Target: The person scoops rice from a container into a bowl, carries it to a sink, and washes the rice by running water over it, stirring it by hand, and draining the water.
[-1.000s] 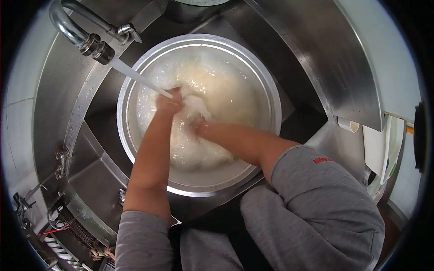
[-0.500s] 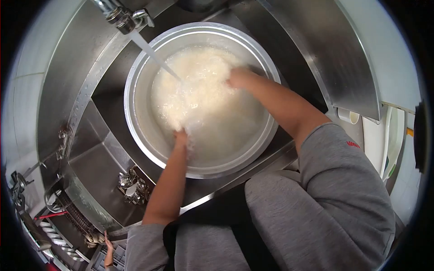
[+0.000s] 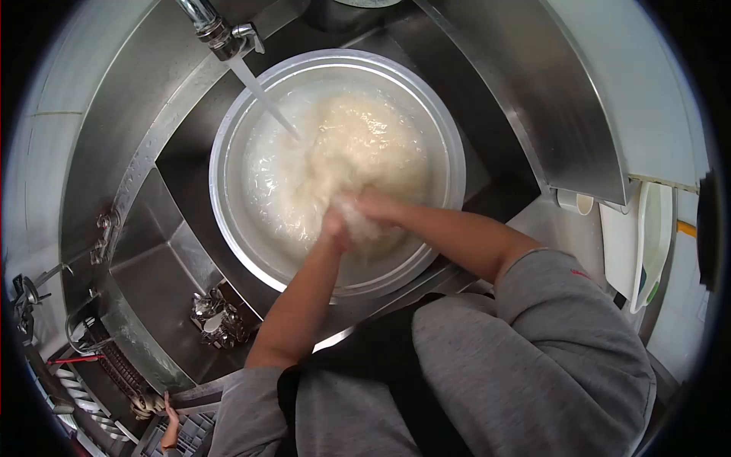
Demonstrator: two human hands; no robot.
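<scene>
A large round metal pot (image 3: 223, 221) stands in the steel sink, holding cloudy water and pale grains that look like rice (image 3: 373, 141). Water runs from the faucet (image 3: 221, 38) into its left side. My left hand (image 3: 336, 228) and my right hand (image 3: 375, 206) are close together in the lower middle of the pot, at the grains. The fingers of both are blurred and partly under the cloudy water, so their grip cannot be made out.
Left of the pot, a second basin (image 3: 145, 282) holds metal utensils (image 3: 219, 318). Another person's hand (image 3: 170, 415) shows over a grey rack (image 3: 194, 434) at the lower left. White containers (image 3: 620, 247) stand at the right.
My hands have come together from opposite sides of the pot, the left moving right and the right moving down and left. The grains have shifted rightward. The view has tilted slightly.
</scene>
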